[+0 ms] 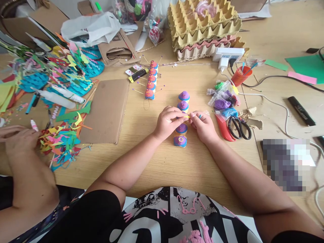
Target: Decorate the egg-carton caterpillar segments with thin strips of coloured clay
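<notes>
In the middle of the table stands a row of egg-carton cups (184, 96) coated in purple and blue clay. On the nearest cup (180, 141) lies a small yellow ring. Over the row's middle, my left hand (169, 122) and my right hand (203, 126) meet, fingertips closed on a thin yellow strip (187, 116) that looks like clay. The cup beneath them is mostly hidden. A small teal spot shows by my right fingers; I cannot tell what it is. Farther left stands a red-and-blue egg-carton caterpillar (151, 79) with purple-tipped sticks poking out.
Right of my hands lie black-handled scissors (239, 128) and bagged clay (222, 104). Stacked egg trays (202, 28) stand behind, near a red cup (241, 76) and cables. Leftward are a cardboard sheet (107, 111), paper scraps (64, 136) and another person's hand (21, 141).
</notes>
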Demonstrator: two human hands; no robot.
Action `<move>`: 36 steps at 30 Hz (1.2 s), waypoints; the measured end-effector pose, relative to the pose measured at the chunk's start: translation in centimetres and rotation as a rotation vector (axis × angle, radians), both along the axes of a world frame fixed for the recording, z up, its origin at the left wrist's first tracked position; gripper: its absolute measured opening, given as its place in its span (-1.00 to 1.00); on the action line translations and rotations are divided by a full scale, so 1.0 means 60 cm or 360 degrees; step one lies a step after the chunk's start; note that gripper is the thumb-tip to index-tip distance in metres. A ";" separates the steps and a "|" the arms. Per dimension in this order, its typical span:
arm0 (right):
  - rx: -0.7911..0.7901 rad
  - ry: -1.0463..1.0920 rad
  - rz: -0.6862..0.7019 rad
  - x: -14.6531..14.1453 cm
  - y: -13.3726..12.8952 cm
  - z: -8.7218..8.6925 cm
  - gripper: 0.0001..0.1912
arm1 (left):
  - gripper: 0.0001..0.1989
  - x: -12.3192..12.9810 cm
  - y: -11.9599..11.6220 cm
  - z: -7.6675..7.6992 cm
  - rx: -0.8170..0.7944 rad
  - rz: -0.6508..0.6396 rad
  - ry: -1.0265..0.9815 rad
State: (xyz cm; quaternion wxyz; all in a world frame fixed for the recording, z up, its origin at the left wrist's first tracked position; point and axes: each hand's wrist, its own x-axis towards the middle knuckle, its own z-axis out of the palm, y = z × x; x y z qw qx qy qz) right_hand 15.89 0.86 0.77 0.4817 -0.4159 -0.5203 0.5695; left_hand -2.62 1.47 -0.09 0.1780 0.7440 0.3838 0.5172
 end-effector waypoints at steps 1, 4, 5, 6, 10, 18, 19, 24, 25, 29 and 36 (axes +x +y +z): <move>0.0000 -0.0001 0.0000 0.000 0.000 -0.001 -0.34 | -0.79 0.000 -0.001 0.001 0.0006 0.0014 0.0019; 0.0006 0.0005 0.0002 0.000 0.000 -0.003 -0.34 | -0.80 0.000 -0.003 0.005 0.0032 0.0030 0.0052; 0.0008 0.0006 0.0000 0.001 0.001 -0.004 -0.35 | -0.81 0.000 -0.004 0.007 0.0044 0.0034 0.0055; 0.0011 0.0006 -0.0004 0.001 0.001 -0.005 -0.35 | -0.82 0.001 -0.004 0.008 0.0054 0.0036 0.0058; 0.0010 0.0008 -0.0009 0.001 0.002 -0.009 -0.35 | -0.81 0.001 -0.004 0.007 0.0015 0.0031 0.0027; -0.0027 0.0030 -0.0033 0.001 0.003 -0.009 -0.34 | -0.70 0.000 -0.001 -0.005 -0.0106 -0.0055 -0.0059; -0.0018 0.0023 -0.0026 0.000 0.002 -0.007 -0.34 | -0.74 0.000 -0.002 -0.004 -0.0092 -0.0048 -0.0043; 0.0009 -0.0023 -0.0025 -0.003 -0.001 -0.001 -0.31 | -0.84 0.002 -0.003 0.001 -0.0038 -0.0016 0.0007; 0.0011 -0.0032 -0.0029 -0.003 -0.002 0.000 -0.30 | -0.84 0.002 -0.003 0.002 -0.0039 -0.0011 0.0011; 0.0028 -0.0020 -0.0007 -0.002 -0.002 -0.001 -0.31 | -0.83 0.002 -0.003 0.002 -0.0012 0.0031 0.0036; 0.0049 0.0045 0.0092 0.002 -0.001 -0.002 -0.42 | -0.86 0.002 -0.003 0.000 0.0121 0.0047 0.0018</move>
